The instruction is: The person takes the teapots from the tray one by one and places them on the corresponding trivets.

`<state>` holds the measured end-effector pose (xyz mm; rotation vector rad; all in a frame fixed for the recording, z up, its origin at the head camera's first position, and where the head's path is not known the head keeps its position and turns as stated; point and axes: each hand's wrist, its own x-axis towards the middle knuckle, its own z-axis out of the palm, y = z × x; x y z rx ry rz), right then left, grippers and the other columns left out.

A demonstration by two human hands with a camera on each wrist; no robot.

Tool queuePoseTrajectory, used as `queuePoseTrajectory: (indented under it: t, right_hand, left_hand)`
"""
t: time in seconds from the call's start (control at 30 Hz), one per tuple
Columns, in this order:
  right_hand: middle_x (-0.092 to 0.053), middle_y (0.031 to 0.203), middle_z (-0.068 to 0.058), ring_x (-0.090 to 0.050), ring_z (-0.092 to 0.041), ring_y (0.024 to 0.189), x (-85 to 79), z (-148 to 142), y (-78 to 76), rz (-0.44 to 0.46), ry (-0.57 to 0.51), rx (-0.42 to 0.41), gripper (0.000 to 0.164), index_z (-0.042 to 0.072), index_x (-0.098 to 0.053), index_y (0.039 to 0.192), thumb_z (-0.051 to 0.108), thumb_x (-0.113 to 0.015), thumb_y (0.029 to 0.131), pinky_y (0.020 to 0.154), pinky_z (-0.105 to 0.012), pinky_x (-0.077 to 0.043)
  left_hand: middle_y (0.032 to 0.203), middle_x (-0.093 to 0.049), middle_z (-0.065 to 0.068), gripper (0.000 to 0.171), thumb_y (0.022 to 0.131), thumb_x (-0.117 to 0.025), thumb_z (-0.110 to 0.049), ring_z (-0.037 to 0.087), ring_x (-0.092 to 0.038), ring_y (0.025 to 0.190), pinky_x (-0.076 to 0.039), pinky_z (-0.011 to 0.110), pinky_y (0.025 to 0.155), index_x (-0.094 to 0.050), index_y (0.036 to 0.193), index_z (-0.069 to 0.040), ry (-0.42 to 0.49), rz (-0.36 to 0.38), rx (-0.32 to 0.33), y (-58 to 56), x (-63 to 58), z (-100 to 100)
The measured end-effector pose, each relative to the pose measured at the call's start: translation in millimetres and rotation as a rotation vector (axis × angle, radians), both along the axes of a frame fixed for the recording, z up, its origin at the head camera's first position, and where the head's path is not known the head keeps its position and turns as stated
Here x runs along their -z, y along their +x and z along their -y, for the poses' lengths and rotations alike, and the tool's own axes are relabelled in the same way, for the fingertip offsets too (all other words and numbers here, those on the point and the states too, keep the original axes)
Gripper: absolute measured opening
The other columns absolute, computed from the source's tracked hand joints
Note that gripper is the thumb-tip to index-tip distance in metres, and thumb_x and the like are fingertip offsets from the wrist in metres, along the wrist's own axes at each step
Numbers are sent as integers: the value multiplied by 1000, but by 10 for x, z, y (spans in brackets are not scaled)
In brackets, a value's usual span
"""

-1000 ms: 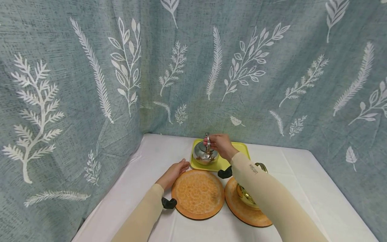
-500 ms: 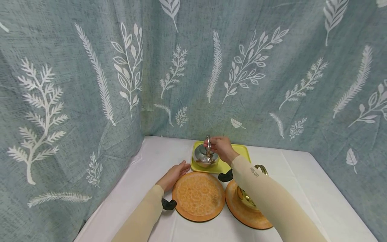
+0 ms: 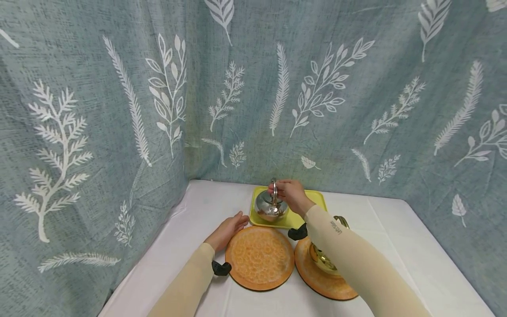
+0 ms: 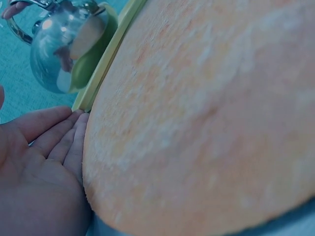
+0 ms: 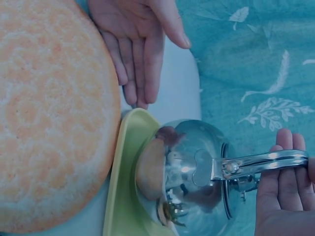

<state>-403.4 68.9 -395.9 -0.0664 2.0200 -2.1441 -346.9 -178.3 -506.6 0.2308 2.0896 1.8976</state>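
Observation:
A shiny silver kettle (image 3: 270, 210) with an upright loop handle stands at the left side of a yellow tray (image 3: 315, 199). My right hand (image 3: 292, 193) holds the kettle's handle (image 5: 275, 161), its fingers passing through beneath the loop. At the tray's front left corner rests my left hand (image 3: 229, 228), palm turned inward and fingers straight. Its fingertips lie right at that corner, beside a round orange mat (image 4: 197, 118) with a bread-like surface. Nothing is in the left palm.
A gold pot (image 3: 322, 259) with a loop handle sits on a second round orange mat (image 3: 325, 288), partly hidden by my right sleeve. A white cloth (image 3: 380, 246) covers the table. Blue-green leaf-patterned curtains (image 3: 336, 145) close off the back and sides.
The silver kettle and my right hand have shifted slightly right on the tray. My left hand stays at the tray's corner. The head view has tilted up a little.

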Motion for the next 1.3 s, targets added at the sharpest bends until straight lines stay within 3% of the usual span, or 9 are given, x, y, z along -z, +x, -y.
queuePoseTrajectory:
  t: [0.23, 0.7, 1.07, 1.3]
  right_hand:
    - [-73, 130, -23, -77, -24, 111, -112, -14, 40, -2, -34, 19, 41, -12, -52, 152, 9, -52, 116, 112, -42, -56]
    - [-75, 127, -23, -78, -23, 105, -276, 37, 187, -43, -67, 24, 36, -11, -58, 146, 6, -56, 114, 106, -41, -60]
    - [-72, 130, -29, -78, -26, 108, -342, 48, 345, -99, -70, -28, 37, -14, -57, 145, 6, -56, 114, 104, -42, -62]
    - [-78, 117, -21, -79, -23, 102, -398, 105, 478, -93, -77, -49, 35, -14, -59, 142, 6, -56, 114, 104, -42, -62]
  left_hand:
    - [167, -39, 30, 76, 120, -31, -49, 41, -34, 157, -28, 48, 132, -40, 160, 14, 7, -16, -5, -14, 23, -14]
    - [167, -38, 30, 75, 120, -29, -48, 41, -32, 158, -26, 47, 133, -38, 160, 15, 16, -16, 10, -4, 20, -2]
    - [168, -36, 31, 75, 121, -28, -47, 41, -32, 159, -28, 46, 132, -38, 160, 16, 42, 8, -2, -28, 43, -9]
    - [168, -36, 31, 77, 121, -24, -48, 42, -32, 158, -27, 47, 132, -38, 159, 17, 44, -1, 5, -40, 28, -17]
